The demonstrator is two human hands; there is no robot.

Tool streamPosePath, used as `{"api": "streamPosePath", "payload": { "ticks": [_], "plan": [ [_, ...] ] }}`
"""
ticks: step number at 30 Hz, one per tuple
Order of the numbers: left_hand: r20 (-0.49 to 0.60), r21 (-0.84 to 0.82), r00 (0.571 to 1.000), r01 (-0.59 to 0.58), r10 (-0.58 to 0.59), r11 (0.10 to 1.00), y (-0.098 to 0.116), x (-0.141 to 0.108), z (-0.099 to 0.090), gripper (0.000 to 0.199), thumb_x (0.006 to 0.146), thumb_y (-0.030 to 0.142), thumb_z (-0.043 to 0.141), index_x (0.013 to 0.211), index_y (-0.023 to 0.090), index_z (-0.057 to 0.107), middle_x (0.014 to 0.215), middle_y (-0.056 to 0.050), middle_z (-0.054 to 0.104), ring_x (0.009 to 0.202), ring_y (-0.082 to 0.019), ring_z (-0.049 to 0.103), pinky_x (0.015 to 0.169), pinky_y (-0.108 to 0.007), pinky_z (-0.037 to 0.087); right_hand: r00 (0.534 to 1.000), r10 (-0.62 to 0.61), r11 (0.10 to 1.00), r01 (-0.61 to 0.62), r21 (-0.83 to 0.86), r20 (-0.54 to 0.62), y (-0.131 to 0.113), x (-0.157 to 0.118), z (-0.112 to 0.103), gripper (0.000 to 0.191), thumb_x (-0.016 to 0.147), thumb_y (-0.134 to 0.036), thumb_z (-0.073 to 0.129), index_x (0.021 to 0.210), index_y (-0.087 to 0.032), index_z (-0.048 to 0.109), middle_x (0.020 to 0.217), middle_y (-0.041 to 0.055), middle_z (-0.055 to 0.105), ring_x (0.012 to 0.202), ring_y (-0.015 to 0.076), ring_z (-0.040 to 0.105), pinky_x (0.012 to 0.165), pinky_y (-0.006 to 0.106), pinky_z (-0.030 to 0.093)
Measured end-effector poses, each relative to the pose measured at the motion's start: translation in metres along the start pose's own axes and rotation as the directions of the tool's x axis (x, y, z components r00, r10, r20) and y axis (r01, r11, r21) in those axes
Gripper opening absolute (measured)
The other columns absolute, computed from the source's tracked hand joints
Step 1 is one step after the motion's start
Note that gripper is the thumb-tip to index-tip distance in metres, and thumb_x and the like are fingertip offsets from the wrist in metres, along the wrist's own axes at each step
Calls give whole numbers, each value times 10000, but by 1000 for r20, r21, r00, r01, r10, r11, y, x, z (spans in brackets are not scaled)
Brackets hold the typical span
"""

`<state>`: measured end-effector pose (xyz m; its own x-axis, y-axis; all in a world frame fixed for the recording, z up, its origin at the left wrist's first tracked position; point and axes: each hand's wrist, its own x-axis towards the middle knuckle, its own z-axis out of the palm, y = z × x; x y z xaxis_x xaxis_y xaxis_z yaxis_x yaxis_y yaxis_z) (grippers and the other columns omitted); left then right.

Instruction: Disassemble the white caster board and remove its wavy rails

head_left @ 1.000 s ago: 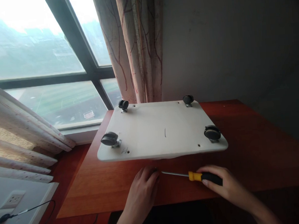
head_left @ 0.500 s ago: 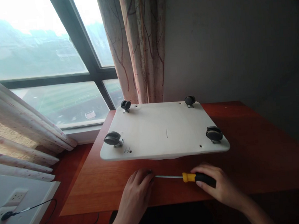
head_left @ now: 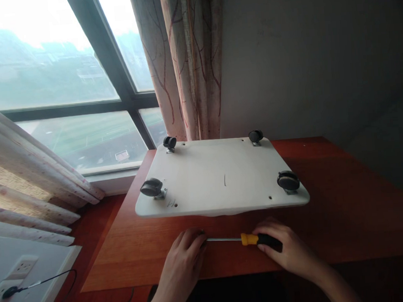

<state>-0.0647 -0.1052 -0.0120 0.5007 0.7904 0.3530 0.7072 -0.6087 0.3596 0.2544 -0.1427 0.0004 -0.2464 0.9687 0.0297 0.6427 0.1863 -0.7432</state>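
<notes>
My right hand (head_left: 284, 246) is wrapped round the black and yellow handle of a screwdriver (head_left: 249, 239). Its metal shaft points left, and the tip reaches the fingertips of my left hand (head_left: 186, 255). Those left fingers are pinched together at the tip; what they hold there is too small and hidden to name. Just beyond both hands lies a white board (head_left: 210, 173) with black casters standing up at its corners, among them the near left one (head_left: 151, 187) and the near right one (head_left: 288, 181). Small dark holes show near the casters.
The reddish wooden table (head_left: 346, 205) bears the board. Behind it hangs a patterned curtain (head_left: 196, 77) beside a window and a grey wall. At the lower left, a black plug (head_left: 11, 291) sits in a wall socket, with cables trailing near the table's edge.
My right hand has moved slightly left with the screwdriver, and less of the shaft shows between my hands. My left hand has hardly moved.
</notes>
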Motion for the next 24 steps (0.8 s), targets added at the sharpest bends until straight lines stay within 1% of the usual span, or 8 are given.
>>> {"api": "streamPosePath", "payload": {
  "ticks": [4, 14, 24],
  "plan": [
    [6, 7, 1000, -9, 9, 1000, 0, 0, -1, 258, 954, 120, 514, 1139, 233, 655, 1159, -88, 661, 1011, -238, 672, 868, -399, 624, 1000, -10, 1000, 10, -7, -12, 1, 2, 2, 216, 895, -254, 628, 1082, -230, 734, 1145, 91, 718, 1091, 260, 665, 983, 399, 528],
    [6, -2, 1000, -6, 6, 1000, 0, 0, -2, 255, 954, 134, 519, 1131, 240, 669, 1169, -83, 662, 1018, -229, 677, 871, -384, 623, 999, 7, 1000, -8, -20, -46, 0, 2, 2, 243, 892, -242, 621, 1114, -241, 720, 1163, 91, 711, 1101, 268, 662, 990, 419, 527],
    [21, -12, 1000, 4, -3, 1000, 0, -1, -1, 266, 960, 132, 512, 1158, 241, 652, 1180, -88, 657, 1041, -238, 669, 882, -398, 619, 999, 32, 998, -34, -52, -33, -2, -3, 0, 300, 891, -236, 633, 1177, -252, 720, 1233, 87, 692, 1163, 269, 643, 1045, 432, 507]
  ]
}}
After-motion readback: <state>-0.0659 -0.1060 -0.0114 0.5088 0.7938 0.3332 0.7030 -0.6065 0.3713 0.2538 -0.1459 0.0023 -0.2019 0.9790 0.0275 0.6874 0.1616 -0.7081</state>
